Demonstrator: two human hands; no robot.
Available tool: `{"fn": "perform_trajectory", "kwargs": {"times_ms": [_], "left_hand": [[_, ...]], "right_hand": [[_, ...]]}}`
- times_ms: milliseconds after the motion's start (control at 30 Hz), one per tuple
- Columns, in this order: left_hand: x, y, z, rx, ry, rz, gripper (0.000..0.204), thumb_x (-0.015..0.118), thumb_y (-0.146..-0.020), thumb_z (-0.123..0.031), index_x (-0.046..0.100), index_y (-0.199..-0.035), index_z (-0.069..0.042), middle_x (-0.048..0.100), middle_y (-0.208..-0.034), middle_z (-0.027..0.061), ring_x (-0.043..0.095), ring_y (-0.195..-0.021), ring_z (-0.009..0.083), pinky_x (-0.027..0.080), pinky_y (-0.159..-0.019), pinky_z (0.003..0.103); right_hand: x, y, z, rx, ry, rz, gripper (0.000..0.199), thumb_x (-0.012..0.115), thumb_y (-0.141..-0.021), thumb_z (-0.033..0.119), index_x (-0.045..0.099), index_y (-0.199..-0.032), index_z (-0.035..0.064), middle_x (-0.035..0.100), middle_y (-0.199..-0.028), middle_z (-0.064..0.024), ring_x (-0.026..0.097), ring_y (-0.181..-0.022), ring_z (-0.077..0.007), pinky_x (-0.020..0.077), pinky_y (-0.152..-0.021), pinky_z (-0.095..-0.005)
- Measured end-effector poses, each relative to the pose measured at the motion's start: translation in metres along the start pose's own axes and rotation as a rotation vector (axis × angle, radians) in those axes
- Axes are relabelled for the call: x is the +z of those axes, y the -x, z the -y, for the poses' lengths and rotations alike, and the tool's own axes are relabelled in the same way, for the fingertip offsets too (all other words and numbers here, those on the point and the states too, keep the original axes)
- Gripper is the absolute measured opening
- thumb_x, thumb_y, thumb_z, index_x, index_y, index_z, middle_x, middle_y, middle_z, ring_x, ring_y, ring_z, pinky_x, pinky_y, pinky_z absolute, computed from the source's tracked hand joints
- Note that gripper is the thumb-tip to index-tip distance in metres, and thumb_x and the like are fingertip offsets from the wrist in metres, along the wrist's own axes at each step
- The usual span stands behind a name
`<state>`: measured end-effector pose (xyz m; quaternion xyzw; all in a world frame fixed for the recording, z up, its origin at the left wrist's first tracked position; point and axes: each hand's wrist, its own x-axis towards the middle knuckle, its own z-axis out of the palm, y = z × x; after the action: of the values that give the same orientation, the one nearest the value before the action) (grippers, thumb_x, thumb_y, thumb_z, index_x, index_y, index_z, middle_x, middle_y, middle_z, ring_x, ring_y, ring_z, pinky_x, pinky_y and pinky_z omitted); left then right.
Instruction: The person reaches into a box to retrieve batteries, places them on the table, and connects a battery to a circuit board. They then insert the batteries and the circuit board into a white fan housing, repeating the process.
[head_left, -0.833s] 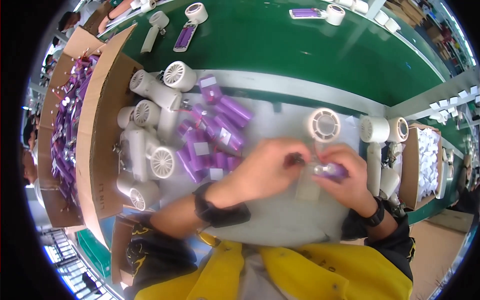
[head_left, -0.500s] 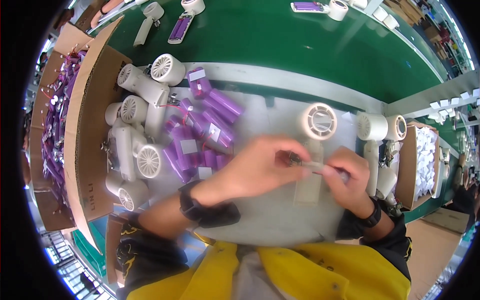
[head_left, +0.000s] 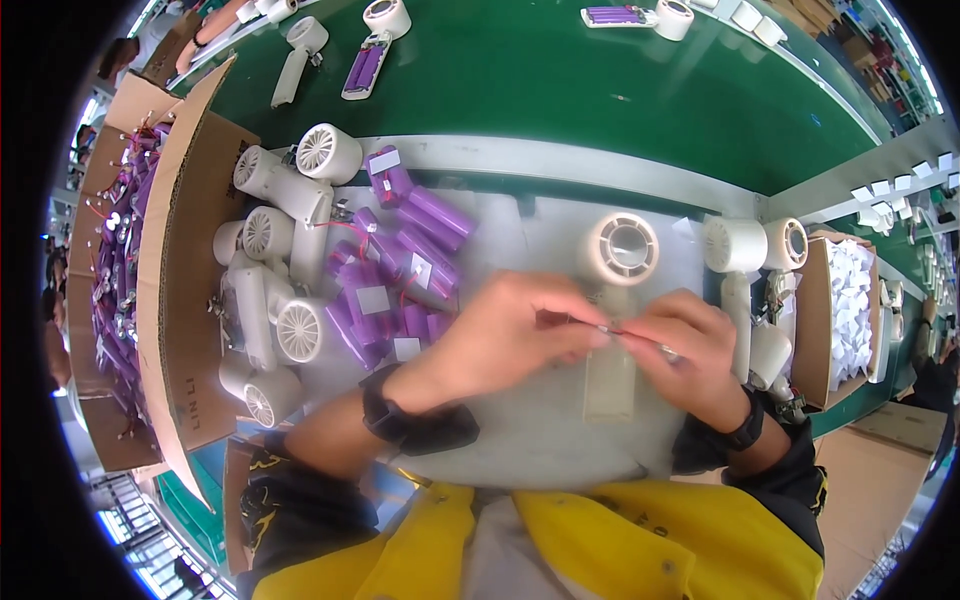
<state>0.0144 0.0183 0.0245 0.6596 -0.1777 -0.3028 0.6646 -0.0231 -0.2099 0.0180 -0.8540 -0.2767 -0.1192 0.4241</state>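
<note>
My left hand (head_left: 515, 330) and my right hand (head_left: 685, 345) meet fingertip to fingertip over the work surface. Both are closed in a pinch on a small, thin, wire-like piece (head_left: 606, 329), too blurred to name. A small shiny bit shows at the right fingers. Just beyond and beneath them lies a white handheld fan, its round head (head_left: 622, 250) at the far end and its pale handle (head_left: 610, 390) pointing toward me. My fingers hide the part of the handle near the head.
Purple battery packs (head_left: 425, 260) and white fan bodies (head_left: 265, 290) pile up at left, beside a cardboard box (head_left: 195, 270) of more packs. At right stand other fan parts (head_left: 735, 245) and a box of white pieces (head_left: 850, 310). Beyond a metal rail (head_left: 470, 155) lies a green belt (head_left: 520, 80).
My hands stay close together, and the fingertips have drawn nearer each other around the thin piece. The right hand has shifted slightly left. The fan beneath sits about where it was.
</note>
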Motion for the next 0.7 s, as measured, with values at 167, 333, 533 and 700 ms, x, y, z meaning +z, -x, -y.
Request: {"fn": "perform_trajectory", "kwargs": {"times_ms": [167, 333, 533, 700], "left_hand": [[0.0, 0.0, -0.001, -0.07, 0.086, -0.028, 0.01, 0.07, -0.089, 0.0, 0.069, -0.099, 0.004, 0.066, -0.086, 0.0068, 0.066, -0.073, 0.0125, 0.055, -0.065, 0.026], [-0.002, 0.0, -0.006, -0.14, 0.056, -0.017, 0.014, 0.069, -0.089, 0.003, 0.069, -0.103, 0.003, 0.066, -0.09, 0.0062, 0.067, -0.08, 0.013, 0.056, -0.071, 0.026], [-0.005, -0.001, -0.01, -0.159, 0.101, 0.026, 0.026, 0.067, -0.087, 0.01, 0.067, -0.112, 0.002, 0.066, -0.103, 0.0055, 0.064, -0.098, 0.013, 0.054, -0.086, 0.027], [-0.01, 0.0, -0.013, -0.159, 0.027, 0.054, 0.03, 0.066, -0.086, 0.012, 0.067, -0.114, 0.001, 0.065, -0.107, 0.005, 0.063, -0.101, 0.0114, 0.053, -0.087, 0.026]], "right_hand": [[0.002, -0.004, 0.003, -0.079, 0.194, 0.009, 0.021, 0.081, -0.07, 0.006, 0.075, -0.09, 0.0084, 0.061, -0.083, -0.0063, 0.06, -0.062, -0.0192, 0.0467, -0.053, -0.0282], [0.005, -0.003, 0.003, -0.025, 0.183, 0.003, 0.021, 0.08, -0.072, 0.005, 0.075, -0.092, 0.0072, 0.06, -0.085, -0.0066, 0.058, -0.063, -0.0188, 0.0445, -0.053, -0.0278], [-0.001, -0.009, 0.001, 0.062, -0.016, 0.058, 0.02, 0.081, -0.072, 0.003, 0.075, -0.091, 0.0054, 0.056, -0.083, -0.0054, 0.057, -0.06, -0.016, 0.0449, -0.049, -0.0265], [-0.001, -0.009, 0.002, 0.102, -0.067, 0.118, 0.021, 0.081, -0.072, 0.003, 0.076, -0.091, 0.0067, 0.055, -0.082, -0.005, 0.055, -0.06, -0.015, 0.0448, -0.051, -0.0258]]}}
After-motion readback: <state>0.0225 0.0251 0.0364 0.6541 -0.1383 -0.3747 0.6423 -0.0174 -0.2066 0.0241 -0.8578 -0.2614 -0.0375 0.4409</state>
